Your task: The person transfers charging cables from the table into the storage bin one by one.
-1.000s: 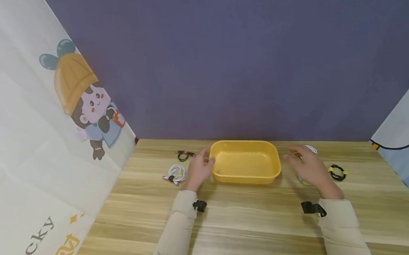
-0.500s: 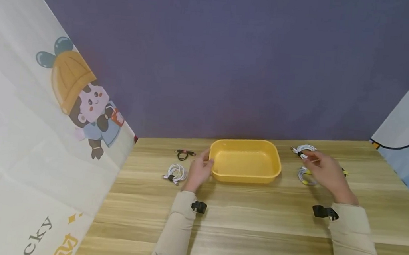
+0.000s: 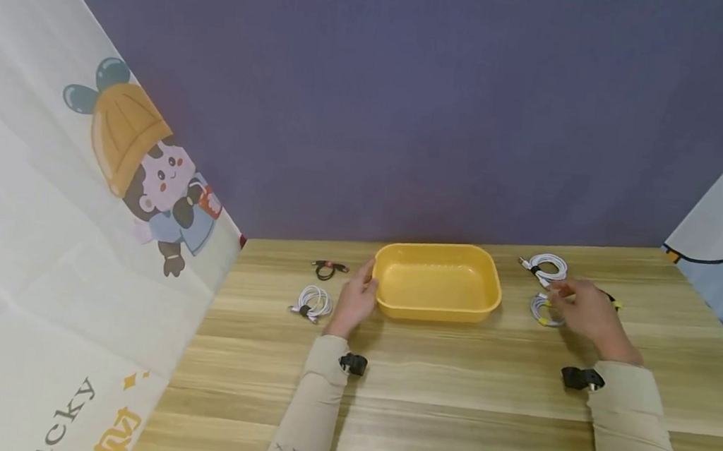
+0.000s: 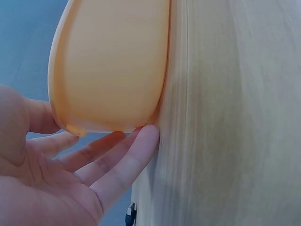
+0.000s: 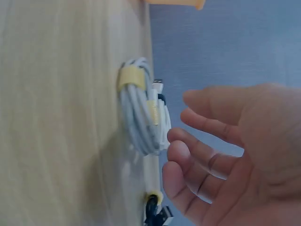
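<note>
A yellow plastic basin point(image 3: 435, 315) stands on the wooden table near its back edge. At its left end, my left hand point(image 3: 356, 299) grips the basin, thumb at the rim and fingers along the outer end wall. My right hand point(image 3: 587, 312) hovers beside a coiled grey cable point(image 3: 539, 317) with yellow ties, fingers loosely bent and nothing between them. In the right wrist view, a small gap separates the fingertips point(image 5: 176, 139) from that grey cable point(image 5: 134, 106). Just behind it lies a coiled white cable point(image 3: 553, 260) with a black tie.
Left of the basin lie a black cable point(image 3: 326, 272) with a red tie and a white cable point(image 3: 312, 299) with a black tie. A black cable point(image 5: 153, 209) with a yellow tie is partly hidden behind my right hand in the head view. A dark wall point(image 3: 446, 119) rises behind the table.
My right hand has moved rightward from near the basin's right end, past the white cable, and slightly toward me to the grey cable. My left hand stays at the basin.
</note>
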The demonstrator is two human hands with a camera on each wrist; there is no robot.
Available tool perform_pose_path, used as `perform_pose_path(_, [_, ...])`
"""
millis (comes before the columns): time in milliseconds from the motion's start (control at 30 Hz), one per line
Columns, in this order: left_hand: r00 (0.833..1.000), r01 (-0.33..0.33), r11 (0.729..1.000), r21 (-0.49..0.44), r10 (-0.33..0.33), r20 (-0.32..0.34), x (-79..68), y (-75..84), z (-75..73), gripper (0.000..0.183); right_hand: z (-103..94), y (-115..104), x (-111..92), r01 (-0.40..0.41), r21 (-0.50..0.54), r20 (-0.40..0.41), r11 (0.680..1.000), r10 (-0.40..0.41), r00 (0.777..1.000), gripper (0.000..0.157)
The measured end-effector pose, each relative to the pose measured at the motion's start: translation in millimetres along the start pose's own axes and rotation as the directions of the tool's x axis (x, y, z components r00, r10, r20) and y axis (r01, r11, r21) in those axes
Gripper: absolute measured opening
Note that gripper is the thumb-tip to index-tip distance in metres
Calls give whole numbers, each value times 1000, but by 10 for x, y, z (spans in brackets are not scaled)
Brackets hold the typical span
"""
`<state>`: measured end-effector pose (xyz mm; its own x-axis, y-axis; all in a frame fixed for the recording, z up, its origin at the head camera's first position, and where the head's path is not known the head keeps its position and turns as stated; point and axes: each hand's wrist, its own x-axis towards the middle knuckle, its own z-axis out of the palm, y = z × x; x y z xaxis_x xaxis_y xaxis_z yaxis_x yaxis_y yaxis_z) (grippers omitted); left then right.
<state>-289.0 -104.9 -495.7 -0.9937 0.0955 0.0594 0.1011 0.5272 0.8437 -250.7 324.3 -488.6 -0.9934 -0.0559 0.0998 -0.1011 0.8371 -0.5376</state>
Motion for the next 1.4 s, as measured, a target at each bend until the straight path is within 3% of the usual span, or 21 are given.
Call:
perform_pose_path(433, [999, 27, 999, -26, -27, 31, -26, -7, 6, 54, 93, 95, -28, 39, -57, -43, 998, -42, 998, 31])
perform_pose_path(800, [993, 95, 990, -103, -87, 75, -50, -8, -20, 54, 123, 118, -50, 2, -57, -9, 998, -2, 1000, 27])
perform_pose_path(1400, [993, 95, 988, -121, -85, 87, -39, -29, -36, 54, 122, 134, -32, -28, -41, 40, 999, 29, 999, 22])
